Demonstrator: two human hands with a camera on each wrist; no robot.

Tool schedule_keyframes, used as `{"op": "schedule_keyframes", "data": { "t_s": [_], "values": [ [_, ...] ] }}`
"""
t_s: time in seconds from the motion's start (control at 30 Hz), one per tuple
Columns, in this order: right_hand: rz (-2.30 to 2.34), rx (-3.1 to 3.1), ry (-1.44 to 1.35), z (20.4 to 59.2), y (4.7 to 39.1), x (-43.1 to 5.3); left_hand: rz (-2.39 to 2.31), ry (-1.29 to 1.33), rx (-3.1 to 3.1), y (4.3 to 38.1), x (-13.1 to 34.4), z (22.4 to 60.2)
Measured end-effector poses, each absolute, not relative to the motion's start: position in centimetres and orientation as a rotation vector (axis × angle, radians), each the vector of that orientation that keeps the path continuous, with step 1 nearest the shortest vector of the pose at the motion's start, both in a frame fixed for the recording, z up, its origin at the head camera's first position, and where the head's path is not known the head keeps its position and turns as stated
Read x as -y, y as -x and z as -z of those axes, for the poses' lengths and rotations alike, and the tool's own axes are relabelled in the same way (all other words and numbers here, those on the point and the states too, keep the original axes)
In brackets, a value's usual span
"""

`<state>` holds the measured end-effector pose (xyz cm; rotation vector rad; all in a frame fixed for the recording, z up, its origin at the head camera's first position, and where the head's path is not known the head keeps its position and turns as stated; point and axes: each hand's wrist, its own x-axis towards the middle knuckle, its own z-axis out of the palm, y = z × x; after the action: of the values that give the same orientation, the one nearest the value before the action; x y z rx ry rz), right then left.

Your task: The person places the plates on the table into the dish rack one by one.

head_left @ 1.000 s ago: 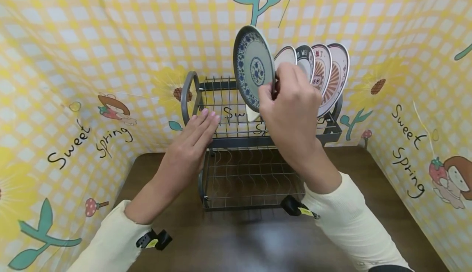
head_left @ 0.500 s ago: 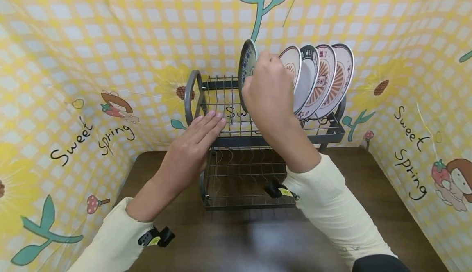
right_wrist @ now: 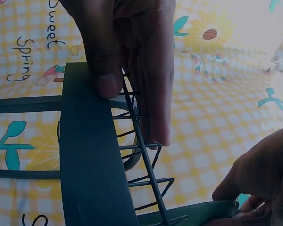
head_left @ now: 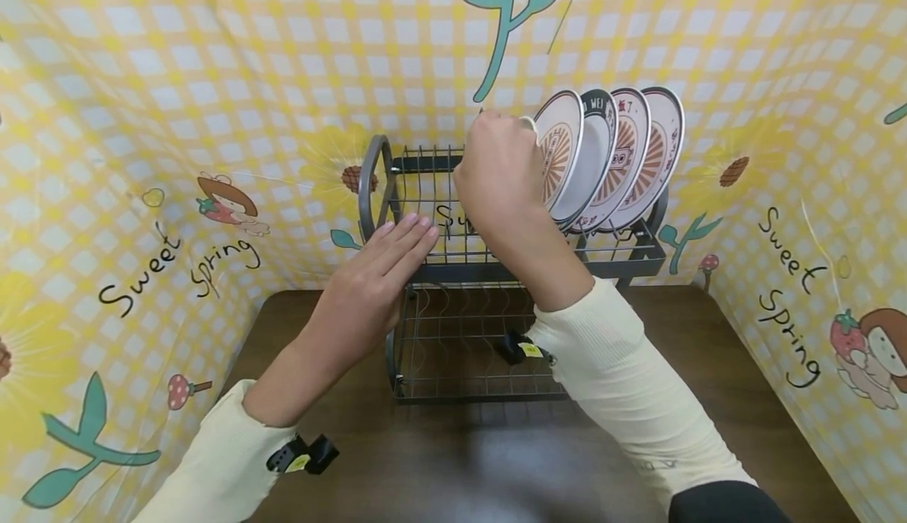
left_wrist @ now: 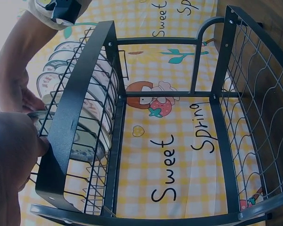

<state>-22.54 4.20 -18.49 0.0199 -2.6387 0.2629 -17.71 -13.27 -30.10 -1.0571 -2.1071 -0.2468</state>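
Note:
A two-tier black wire dish rack (head_left: pixel 468 272) stands in the middle of the head view. My right hand (head_left: pixel 503 168) is at its upper tier and hides most of a plate there. The right wrist view shows the right thumb and fingers pinching the dark green edge of that plate (right_wrist: pixel 193 214). Through the wires in the left wrist view, the pale plate's blue-patterned lower part (left_wrist: pixel 87 148) sits low among the slots. My left hand (head_left: pixel 361 287) rests on the left front of the upper tier, its fingers straight across the wires and its thumb on the front rail (right_wrist: pixel 92 141).
Several white plates with red and dark prints (head_left: pixel 560 141) stand tilted on the right of the upper tier. A cream rim (head_left: pixel 528 123) peeks out behind the right hand. Below is a dark wooden table (head_left: pixel 439 460), with a yellow checked cloth (head_left: pixel 298 50) around it.
The right hand has moved left and turned, bringing the blue-patterned plate down from its raised position into the upper tier. The left hand has stayed on the rack.

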Motion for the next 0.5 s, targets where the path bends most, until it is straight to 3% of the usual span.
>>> {"op": "schedule_keyframes", "data": {
  "t_s": [0.5],
  "values": [
    [-0.34,2.695,-0.033,18.4,23.25,-4.89,0.247,1.042,2.119,17.65,13.07,30.01]
  ]
}}
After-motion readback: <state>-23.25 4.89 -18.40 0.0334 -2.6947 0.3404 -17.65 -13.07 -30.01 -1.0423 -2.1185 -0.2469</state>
